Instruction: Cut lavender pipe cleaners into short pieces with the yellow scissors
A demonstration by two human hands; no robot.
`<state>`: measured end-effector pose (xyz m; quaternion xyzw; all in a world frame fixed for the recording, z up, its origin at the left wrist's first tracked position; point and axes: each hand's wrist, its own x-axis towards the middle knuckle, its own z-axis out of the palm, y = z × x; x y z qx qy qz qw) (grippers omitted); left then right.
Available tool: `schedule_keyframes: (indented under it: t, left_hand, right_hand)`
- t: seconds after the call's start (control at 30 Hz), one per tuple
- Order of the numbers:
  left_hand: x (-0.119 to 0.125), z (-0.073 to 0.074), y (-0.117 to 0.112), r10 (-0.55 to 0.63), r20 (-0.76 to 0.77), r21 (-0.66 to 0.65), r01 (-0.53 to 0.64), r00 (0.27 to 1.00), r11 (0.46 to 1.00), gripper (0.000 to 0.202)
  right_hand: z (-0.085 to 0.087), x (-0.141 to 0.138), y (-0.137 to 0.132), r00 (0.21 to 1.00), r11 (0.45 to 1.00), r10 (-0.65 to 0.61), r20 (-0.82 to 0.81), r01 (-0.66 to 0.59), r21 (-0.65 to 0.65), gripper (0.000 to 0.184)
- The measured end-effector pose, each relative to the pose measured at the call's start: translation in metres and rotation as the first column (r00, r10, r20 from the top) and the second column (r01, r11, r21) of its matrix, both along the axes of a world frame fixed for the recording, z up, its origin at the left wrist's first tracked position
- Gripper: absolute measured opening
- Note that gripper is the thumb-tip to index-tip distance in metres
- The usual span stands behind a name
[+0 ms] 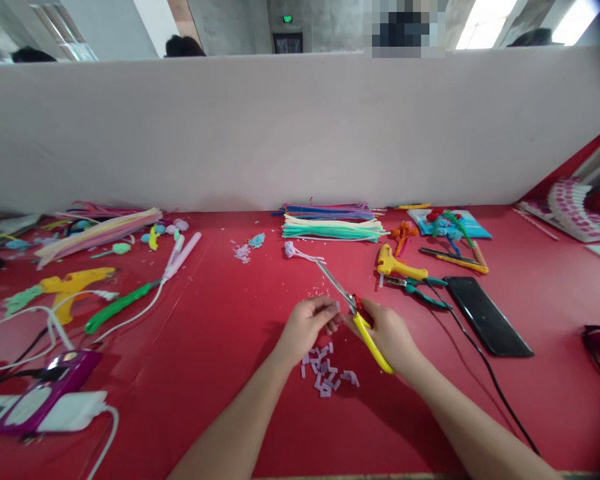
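My right hand (387,330) is closed around the yellow handles of a pair of scissors (373,343), whose blades point away and to the left. Just left of them, my left hand (307,323) pinches a small pale purple piece (337,305) between thumb and fingers. Below the hands, several short pale purple cut pieces (325,367) lie loosely heaped on the red table. Beyond the scissor tips rests a pale purple fuzzy stem with a bunched head (291,249). Tiny scraps dot the table near my left fingertips.
Bundled pipe cleaners (335,230) lie at the back below a white partition (300,133). To the right are a yellow glue gun (397,265), pliers (420,288) and a black phone (487,317). On the left are another glue gun (70,287), a hair straightener (180,257) and a purple power strip (50,393) with cables.
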<state>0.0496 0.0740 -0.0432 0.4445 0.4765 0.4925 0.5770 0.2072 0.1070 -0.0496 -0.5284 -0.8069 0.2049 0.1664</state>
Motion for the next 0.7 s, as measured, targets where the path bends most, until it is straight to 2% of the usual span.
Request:
schedule_keyframes:
  t: [0.13, 0.23, 0.33, 0.5, 0.7]
  left_hand:
    - [0.0051, -0.0002, -0.0031, -0.112, -0.065, -0.003, 0.112, 0.992, 0.994, 0.017]
    - [0.0058, 0.0004, -0.0046, -0.123, -0.120, 0.013, 0.126, 0.985, 0.992, 0.016]
    - [0.0055, 0.0010, -0.0052, -0.106, -0.232, 0.044, 0.119, 0.967, 0.992, 0.015]
    - [0.0061, 0.0024, -0.0055, -0.061, -0.470, 0.173, 0.160, 0.881, 0.972, 0.015]
    - [0.0091, -0.0004, -0.0064, 0.055, -0.577, 0.248, 0.111, 0.815, 0.962, 0.011]
  right_hand:
    - [-0.0057, -0.0025, -0.0010, 0.956, 0.987, 0.001, -0.293, -0.048, -0.152, 0.023]
    - [-0.0088, -0.0025, -0.0017, 0.923, 0.978, -0.016, -0.385, -0.065, -0.196, 0.021]
    - [-0.0099, -0.0015, -0.0011, 0.921, 0.976, -0.033, -0.388, -0.055, -0.213, 0.019]
    - [-0.0080, -0.0003, -0.0004, 0.946, 0.976, 0.004, -0.324, -0.073, -0.203, 0.016]
    - [-0.0052, -0.0013, -0.0034, 0.963, 0.985, -0.015, -0.269, -0.031, -0.168, 0.010]
